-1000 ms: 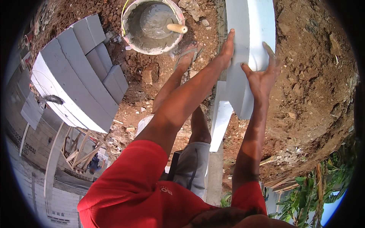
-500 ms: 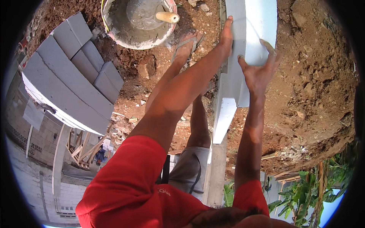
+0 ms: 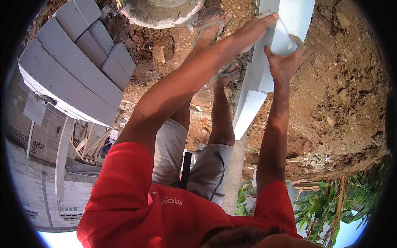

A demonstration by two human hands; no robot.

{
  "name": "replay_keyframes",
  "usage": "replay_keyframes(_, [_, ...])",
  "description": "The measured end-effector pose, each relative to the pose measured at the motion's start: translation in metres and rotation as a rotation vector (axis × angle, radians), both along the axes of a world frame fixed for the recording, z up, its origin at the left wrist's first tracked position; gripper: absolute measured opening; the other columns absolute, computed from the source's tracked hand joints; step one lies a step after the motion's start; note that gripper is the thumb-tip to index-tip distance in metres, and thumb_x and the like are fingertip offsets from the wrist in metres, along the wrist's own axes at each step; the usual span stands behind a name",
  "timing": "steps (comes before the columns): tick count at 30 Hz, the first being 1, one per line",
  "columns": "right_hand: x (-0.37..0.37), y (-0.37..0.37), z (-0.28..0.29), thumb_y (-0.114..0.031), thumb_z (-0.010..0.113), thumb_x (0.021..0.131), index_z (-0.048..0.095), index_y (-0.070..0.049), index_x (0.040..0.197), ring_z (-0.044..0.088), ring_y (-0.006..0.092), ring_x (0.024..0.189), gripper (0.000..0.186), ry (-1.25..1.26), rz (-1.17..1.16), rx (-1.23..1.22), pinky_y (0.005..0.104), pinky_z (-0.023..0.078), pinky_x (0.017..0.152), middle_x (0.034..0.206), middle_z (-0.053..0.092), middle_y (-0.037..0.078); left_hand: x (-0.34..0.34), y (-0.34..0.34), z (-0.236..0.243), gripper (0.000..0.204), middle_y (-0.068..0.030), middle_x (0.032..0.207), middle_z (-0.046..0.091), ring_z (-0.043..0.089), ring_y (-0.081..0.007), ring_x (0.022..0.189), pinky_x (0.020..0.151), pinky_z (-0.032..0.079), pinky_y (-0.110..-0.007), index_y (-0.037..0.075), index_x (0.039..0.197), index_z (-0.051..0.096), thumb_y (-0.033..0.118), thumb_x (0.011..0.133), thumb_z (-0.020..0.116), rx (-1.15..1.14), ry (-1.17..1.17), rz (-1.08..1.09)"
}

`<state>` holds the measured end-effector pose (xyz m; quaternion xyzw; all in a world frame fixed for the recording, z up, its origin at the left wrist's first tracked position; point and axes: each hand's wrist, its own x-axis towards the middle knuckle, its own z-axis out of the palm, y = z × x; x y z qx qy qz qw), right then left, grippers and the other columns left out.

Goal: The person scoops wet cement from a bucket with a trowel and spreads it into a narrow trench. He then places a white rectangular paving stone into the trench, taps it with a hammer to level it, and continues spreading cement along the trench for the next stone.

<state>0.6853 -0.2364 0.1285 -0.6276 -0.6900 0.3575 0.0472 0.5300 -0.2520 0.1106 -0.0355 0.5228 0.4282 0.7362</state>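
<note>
A long pale grey-white concrete block [image 3: 298, 17] sits on the low wall, at the upper right of centre. My left hand [image 3: 253, 32] grips its left edge, with the thumb stretched over the top and the other fingers partly hidden. Across the block's near end, my right hand [image 3: 286, 64] presses with thumb and fingers spread, holding it from above. Both hands look dusty. Just nearer lies another white block [image 3: 251, 109], its end meeting the held one.
A stack of grey blocks [image 3: 74, 66] stands at the left. A mortar bucket [image 3: 165, 21] is cut off by the top edge. My sandaled feet [image 3: 211, 31] are left of the wall. An earth bank [image 3: 339, 99] rises at right, with green plants [image 3: 318, 206] below it.
The view has shifted, moving the bucket up and partly out of sight. My left hand has come over the block's edge, closer to the right hand, which stays on the block.
</note>
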Motion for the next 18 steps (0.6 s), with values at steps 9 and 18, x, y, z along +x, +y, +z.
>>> replay_keyframes(9, [0.009, -0.026, -0.007, -0.008, 0.092, 0.062, 0.049, -0.014, 0.134, 0.037, 0.0434, 0.128, 0.084, 0.014, 0.009, 0.028, 0.0585, 0.041, 0.106, 0.133, 0.035, 0.022, -0.05, 0.001, 0.011, 0.097, -0.0194, 0.133, 0.066, 0.062, -0.0258, 0.127, 0.103, 0.054, -0.039, -0.006, 0.15, 0.047, 0.051, 0.083, 0.088, 0.152, 0.393, 0.062])
replay_keyframes(18, [0.025, -0.052, -0.009, -0.009, 0.093, 0.063, 0.047, -0.014, 0.136, 0.044, 0.0427, 0.127, 0.086, 0.139, -0.113, -0.092, 0.0573, 0.042, 0.106, 0.132, 0.036, 0.023, -0.009, 0.037, -0.04, 0.103, -0.0253, 0.155, 0.048, 0.045, -0.0331, 0.145, 0.123, 0.035, -0.04, -0.006, 0.155, 0.039, 0.04, 0.08, 0.092, 0.362, 0.711, -0.315])
